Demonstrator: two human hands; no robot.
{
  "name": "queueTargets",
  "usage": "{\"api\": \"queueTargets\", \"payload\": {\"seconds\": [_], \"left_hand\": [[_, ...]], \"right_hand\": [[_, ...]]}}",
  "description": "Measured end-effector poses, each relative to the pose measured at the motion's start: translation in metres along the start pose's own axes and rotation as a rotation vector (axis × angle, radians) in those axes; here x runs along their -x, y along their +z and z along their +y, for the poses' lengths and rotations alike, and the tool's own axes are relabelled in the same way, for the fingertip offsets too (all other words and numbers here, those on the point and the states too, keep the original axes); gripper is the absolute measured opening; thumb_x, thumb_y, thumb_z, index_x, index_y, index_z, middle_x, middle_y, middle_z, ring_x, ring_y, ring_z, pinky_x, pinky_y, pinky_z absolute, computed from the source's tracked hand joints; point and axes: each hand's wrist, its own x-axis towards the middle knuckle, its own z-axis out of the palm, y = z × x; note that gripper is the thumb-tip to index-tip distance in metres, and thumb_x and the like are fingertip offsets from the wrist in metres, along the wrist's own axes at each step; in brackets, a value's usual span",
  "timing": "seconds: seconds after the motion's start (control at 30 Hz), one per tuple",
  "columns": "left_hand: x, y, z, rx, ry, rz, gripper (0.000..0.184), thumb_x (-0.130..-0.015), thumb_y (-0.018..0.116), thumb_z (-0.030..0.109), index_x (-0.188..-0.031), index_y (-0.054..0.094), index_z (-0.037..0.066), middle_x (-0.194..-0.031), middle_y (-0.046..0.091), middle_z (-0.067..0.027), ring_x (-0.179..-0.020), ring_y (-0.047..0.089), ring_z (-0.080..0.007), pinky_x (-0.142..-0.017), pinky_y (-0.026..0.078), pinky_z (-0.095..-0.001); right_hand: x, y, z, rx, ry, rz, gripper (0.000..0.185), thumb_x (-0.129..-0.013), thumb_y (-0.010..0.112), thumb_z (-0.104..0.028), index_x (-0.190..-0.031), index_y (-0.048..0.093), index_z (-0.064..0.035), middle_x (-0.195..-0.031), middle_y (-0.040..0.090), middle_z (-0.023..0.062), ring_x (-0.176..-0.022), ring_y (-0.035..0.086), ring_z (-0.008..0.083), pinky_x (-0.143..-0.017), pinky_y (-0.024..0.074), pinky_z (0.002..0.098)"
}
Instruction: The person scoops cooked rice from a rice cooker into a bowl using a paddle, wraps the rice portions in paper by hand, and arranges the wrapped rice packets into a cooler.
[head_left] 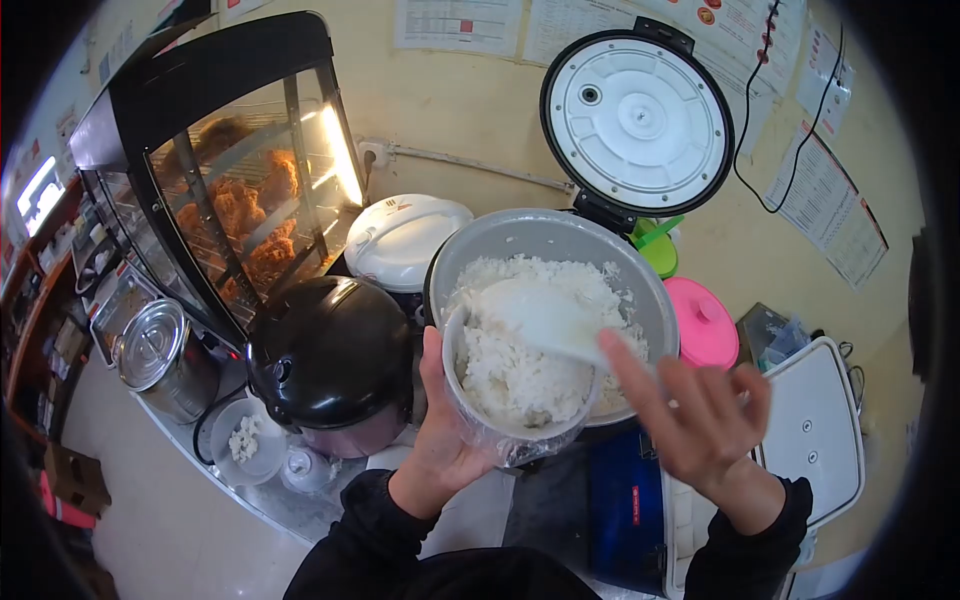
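Observation:
My left hand is wrapped round a white bowl heaped with white rice, held over the front edge of a large open rice cooker. More rice lies in the grey inner pot behind it. A pale, translucent paddle is in my right hand, its blade resting over the rice at the bowl's back. My right fingers are slightly blurred. Clear plastic clings to the bowl's underside. The cooker's round lid stands raised behind the pot.
A glass warmer with fried food is at the left. Near it are a black rice cooker, a white-lidded pot and a steel canister. A pink lid and a blue cooler box are to the right.

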Motion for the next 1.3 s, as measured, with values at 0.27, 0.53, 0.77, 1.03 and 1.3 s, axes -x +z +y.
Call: {"api": "queueTargets", "payload": {"seconds": [0.27,0.53,0.77,1.03,1.3], "left_hand": [[0.01,-0.005,-0.003,0.072,-0.03,0.073,0.076,-0.086,0.041,0.065,-0.138,0.032,0.011,-0.137,0.042,-0.0094,-0.124,0.043,-0.0258,-0.104,0.036,-0.0426],[0.009,-0.02,0.001,0.23,-0.071,-0.146,0.081,-0.084,0.034,0.071,-0.138,0.034,0.012,-0.138,0.042,-0.0094,-0.125,0.043,-0.0271,-0.103,0.036,-0.0441],[0.03,-0.037,0.01,0.097,-0.007,-0.1,0.088,-0.08,0.036,0.075,-0.139,0.032,0.009,-0.138,0.041,-0.0113,-0.124,0.044,-0.0273,-0.102,0.038,-0.042],[0.036,-0.036,0.018,-0.491,0.09,-0.122,0.085,-0.082,0.059,0.055,-0.14,0.024,0.004,-0.137,0.04,-0.0122,-0.125,0.043,-0.0227,-0.1,0.04,-0.0384],[0.044,-0.04,0.008,-0.28,0.134,0.094,0.078,-0.086,0.056,0.05,-0.14,0.024,0.004,-0.136,0.041,-0.0108,-0.124,0.044,-0.0215,-0.1,0.041,-0.0381]], "right_hand": [[0.017,-0.019,-0.016,-0.047,-0.12,-0.043,0.037,-0.079,0.052,-0.012,-0.109,0.068,-0.0256,-0.066,0.035,-0.0065,-0.052,0.03,0.0044,-0.064,0.0249,0.0232],[0.004,-0.008,0.016,-1.235,0.967,-0.071,0.028,-0.084,0.056,-0.004,-0.111,0.064,-0.0047,-0.075,0.054,0.0038,-0.059,0.044,0.0114,-0.059,0.0336,0.0217],[0.027,-0.014,-0.033,-1.473,0.534,-0.308,0.04,-0.079,0.067,-0.014,-0.119,0.062,-0.0142,-0.064,0.043,0.0052,-0.051,0.04,0.0137,-0.047,0.0338,0.0254],[0.016,-0.022,-0.054,-1.197,0.491,-0.439,0.037,-0.078,0.068,-0.02,-0.114,0.065,-0.0229,-0.058,0.043,0.0031,-0.046,0.04,0.0193,-0.044,0.0362,0.0289],[-0.009,-0.024,-0.019,-1.486,0.721,-0.406,0.026,-0.086,0.061,-0.019,-0.111,0.067,-0.023,-0.067,0.057,0.0066,-0.055,0.051,0.0213,-0.051,0.0393,0.0295]]}}
